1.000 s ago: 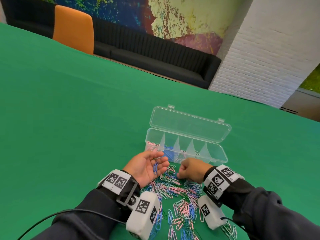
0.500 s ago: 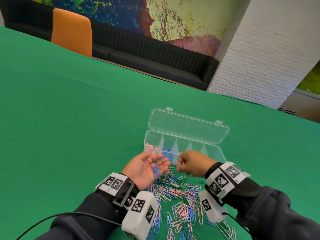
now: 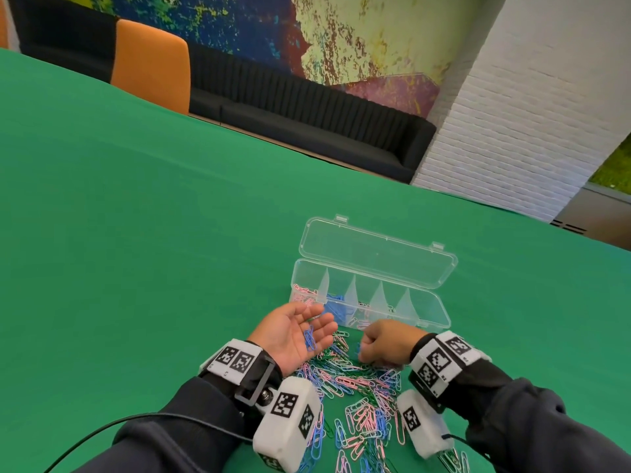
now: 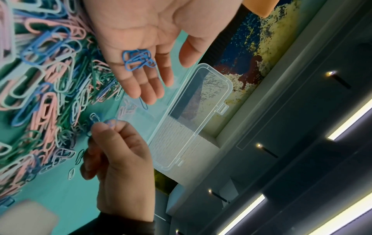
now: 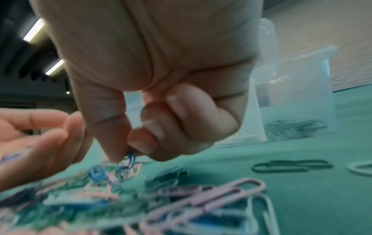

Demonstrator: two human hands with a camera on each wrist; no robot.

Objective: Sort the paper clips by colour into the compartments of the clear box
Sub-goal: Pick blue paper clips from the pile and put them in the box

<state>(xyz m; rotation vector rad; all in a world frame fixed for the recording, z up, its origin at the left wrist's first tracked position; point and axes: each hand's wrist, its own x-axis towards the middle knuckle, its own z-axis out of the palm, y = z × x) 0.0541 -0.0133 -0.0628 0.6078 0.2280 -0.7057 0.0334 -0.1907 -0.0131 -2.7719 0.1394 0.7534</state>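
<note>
paper clips (image 3: 355, 387) lie heaped on the desk (image 3: 136, 268) before the clear box (image 3: 370, 298); right hand (image 3: 384, 343) fingers pinch a blue clip, left hand (image 3: 293, 331) fingers spread cradling blues; advise lifting cleanly, untangled, then emptying palm into the blue compartment.

Blue clip (image 5: 128, 160) between right fingers (image 5: 112, 127)

Three cams, one bench (image 3: 136, 233) scene.
My head cam looks down-forward; wrist cams sit close, facing fingers. All share clip pile (image 3: 355, 380) and clear box (image 3: 372, 295).
</note>
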